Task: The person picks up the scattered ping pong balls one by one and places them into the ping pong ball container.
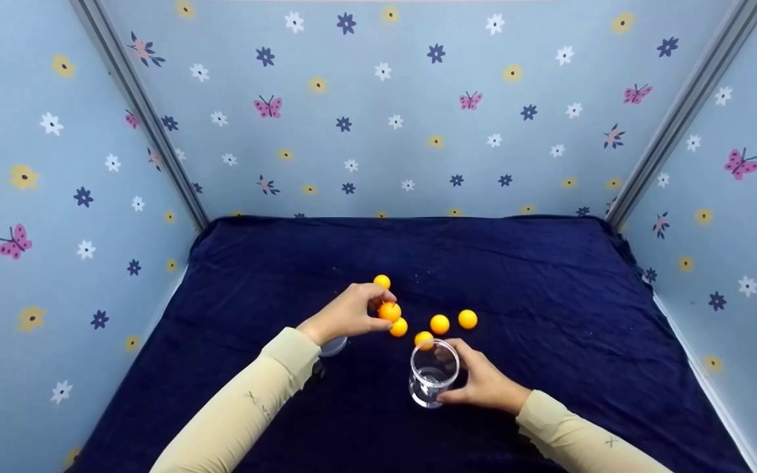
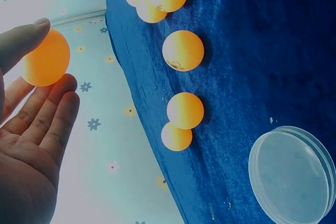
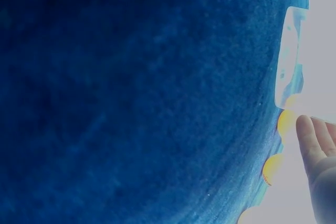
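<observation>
Fingers (image 2: 65, 108) and thumb of a person's left hand (image 1: 350, 312) pinch an orange ball (image 1: 389, 311), held up off the cloth-covered counter (image 1: 549, 276), while the right hand (image 1: 483, 382) curls its thumb and fingers around opposite sides of a clear cup (image 1: 428, 381). The cup's mouth faces upward; whether its base touches the navy cloth cannot be told. In the left wrist view, six loose orange balls (image 2: 182, 51) lie on the cloth: three in an overlapping cluster, one alone and two overlapping in line. Seen from the head, the held ball partly covers one loose ball (image 1: 399, 328), and another (image 1: 424, 339) shows just beyond the cup's rim. Two more sit near the cup's far right side, and a single ball (image 1: 382, 281) lies beyond the left hand. Near the left wrist rests a shallow, clear round lid or dish (image 2: 291, 177), largely hidden from the head camera by the arm. Pale sleeves (image 1: 247, 401) reach in from both lower corners. Light-blue walls (image 1: 411, 151) patterned with flowers and pink butterflies enclose the scene, with grey posts (image 1: 681, 112) at the corners.
</observation>
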The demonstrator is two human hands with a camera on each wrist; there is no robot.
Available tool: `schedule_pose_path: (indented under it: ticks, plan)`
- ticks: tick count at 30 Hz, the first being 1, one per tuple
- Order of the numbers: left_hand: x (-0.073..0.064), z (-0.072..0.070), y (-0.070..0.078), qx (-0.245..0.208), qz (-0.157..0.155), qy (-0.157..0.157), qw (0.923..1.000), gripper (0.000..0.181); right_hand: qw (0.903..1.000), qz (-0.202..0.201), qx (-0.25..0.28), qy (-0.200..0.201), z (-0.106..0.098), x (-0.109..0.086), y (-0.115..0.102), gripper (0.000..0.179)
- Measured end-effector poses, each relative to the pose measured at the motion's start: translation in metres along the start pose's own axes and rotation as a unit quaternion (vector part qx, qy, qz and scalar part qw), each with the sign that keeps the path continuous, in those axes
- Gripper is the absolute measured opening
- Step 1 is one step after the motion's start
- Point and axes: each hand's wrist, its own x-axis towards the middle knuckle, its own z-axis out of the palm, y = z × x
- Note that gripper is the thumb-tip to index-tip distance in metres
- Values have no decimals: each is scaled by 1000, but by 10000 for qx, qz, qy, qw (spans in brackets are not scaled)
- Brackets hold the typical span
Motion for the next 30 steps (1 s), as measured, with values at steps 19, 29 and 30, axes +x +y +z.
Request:
schedule_pose_path:
  ticks: [19,29,30]
  plan:
    - [6,17,14,-197,359,-194,9990,38,10000,37,86,-17,0,0,3,84]
    - [8,27,22,-205,629,-179,9977,39,9999,52,93,-34,-1,-1,3,83]
    - [9,28,23,-216,669,-159,9974,39,9999,49,82,-37,-1,-1,3,83]
